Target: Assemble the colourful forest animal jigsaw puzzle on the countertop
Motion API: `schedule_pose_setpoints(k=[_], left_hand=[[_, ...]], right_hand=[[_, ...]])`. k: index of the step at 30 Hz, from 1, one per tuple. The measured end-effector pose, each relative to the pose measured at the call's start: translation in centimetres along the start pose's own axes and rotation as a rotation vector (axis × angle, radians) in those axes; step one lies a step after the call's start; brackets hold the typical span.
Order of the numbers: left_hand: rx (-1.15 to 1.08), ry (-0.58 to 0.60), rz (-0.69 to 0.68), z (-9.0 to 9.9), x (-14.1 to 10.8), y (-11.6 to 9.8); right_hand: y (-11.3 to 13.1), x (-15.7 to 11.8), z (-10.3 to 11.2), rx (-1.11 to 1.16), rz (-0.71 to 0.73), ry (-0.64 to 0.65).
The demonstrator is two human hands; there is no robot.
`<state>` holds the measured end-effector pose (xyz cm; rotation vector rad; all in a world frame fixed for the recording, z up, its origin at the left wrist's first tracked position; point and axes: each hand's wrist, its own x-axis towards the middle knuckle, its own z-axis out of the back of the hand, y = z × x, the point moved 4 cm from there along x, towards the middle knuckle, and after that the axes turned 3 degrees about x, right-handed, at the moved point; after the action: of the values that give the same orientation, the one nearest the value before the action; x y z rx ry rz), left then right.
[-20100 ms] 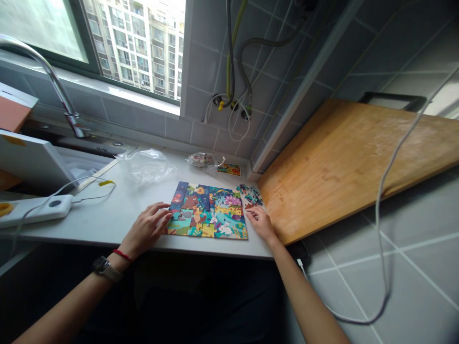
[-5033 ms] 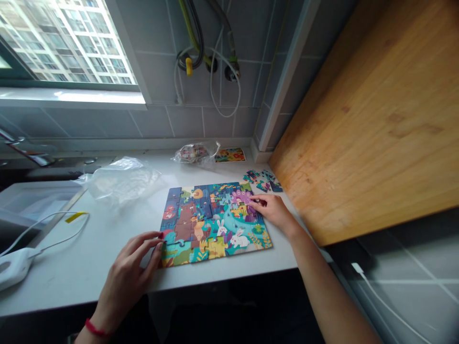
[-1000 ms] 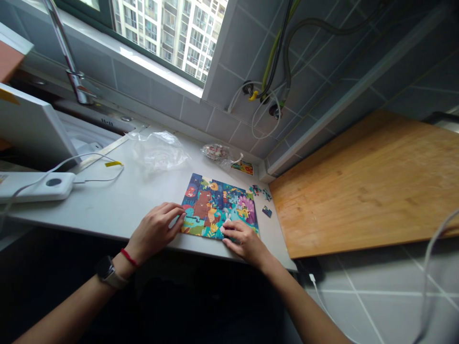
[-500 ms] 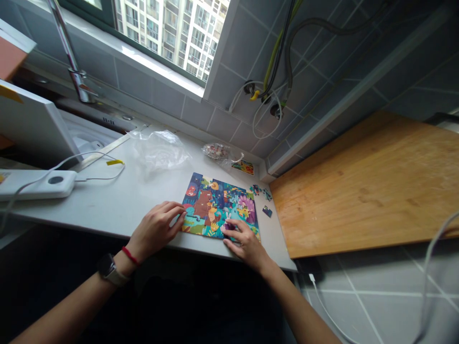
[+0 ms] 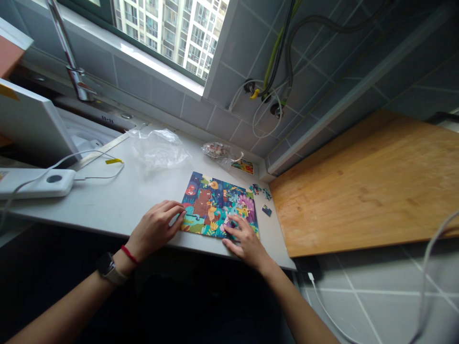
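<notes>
Puzzle [image 5: 203, 202] could skew if we press unevenly: right hand [image 5: 248, 242] spread over its near side, left hand [image 5: 153, 230] at its left edge, pinch unclear.

Puzzle [image 5: 204, 203]: lower right partly covered by right hand [image 5: 245, 240]. Prints on loose pieces [image 5: 266, 210] too small to be read. Small bag's [image 5: 217, 150] contents blurred. Faucet [image 5: 67, 50] cut off by top edge; power strip [image 5: 34, 185], by left; wooden board [image 5: 366, 186], by right.

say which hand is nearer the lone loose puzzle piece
Right: the right hand is over the jigsaw puzzle, left of the loose piece; the left hand at the puzzle's left edge.
</notes>
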<state>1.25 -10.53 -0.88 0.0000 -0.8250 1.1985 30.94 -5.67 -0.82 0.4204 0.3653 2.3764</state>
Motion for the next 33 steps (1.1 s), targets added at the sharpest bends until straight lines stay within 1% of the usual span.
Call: schedule_pose_setpoints(k=[4, 8, 13, 16, 19, 21, 22, 24, 26, 28, 30, 33], left_hand=[[0.005, 0.006, -0.011, -0.2, -0.1, 0.1], [0.007, 0.007, -0.017, -0.3, -0.2, 0.2], [0.014, 0.004, -0.009, -0.2, -0.1, 0.1], [0.023, 0.003, -0.012, -0.1, 0.1, -0.1], [0.022, 0.003, -0.004, 0.0, 0.1, -0.1], [0.022, 0.003, 0.001, -0.1, 0.1, 0.1], [0.022, 0.004, 0.001, -0.1, 0.0, 0.1], [0.02, 0.006, 0.002, -0.3, 0.0, 0.3], [0.018, 0.009, 0.005, -0.4, -0.1, 0.4], [0.016, 0.01, 0.009, -0.5, -0.2, 0.5], [0.016, 0.009, 0.011, -0.5, -0.2, 0.5], [0.016, 0.01, 0.01, -0.5, -0.2, 0.5]], right_hand=[[0.3, 0.4, 0.4, -0.083, 0.002, 0.055], [1.8, 1.0, 0.7, -0.205, 0.007, 0.096], [3.4, 1.2, -0.2, -0.238, -0.006, 0.098], [3.6, 1.0, -0.8, -0.234, -0.015, 0.118], [2.8, 0.8, -0.6, -0.196, -0.003, 0.133], [1.0, 0.8, 0.3, -0.129, -0.026, 0.106], [-0.5, 0.7, 1.0, -0.095, -0.071, 0.071], [-4.5, 0.5, 2.9, -0.073, -0.232, -0.017], [-9.1, -0.1, 4.9, -0.116, -0.459, -0.078], [-12.8, -0.5, 6.6, -0.149, -0.551, -0.096], [-15.4, -0.8, 7.6, -0.156, -0.597, -0.091], [-17.5, -0.9, 7.9, -0.14, -0.634, -0.085]])
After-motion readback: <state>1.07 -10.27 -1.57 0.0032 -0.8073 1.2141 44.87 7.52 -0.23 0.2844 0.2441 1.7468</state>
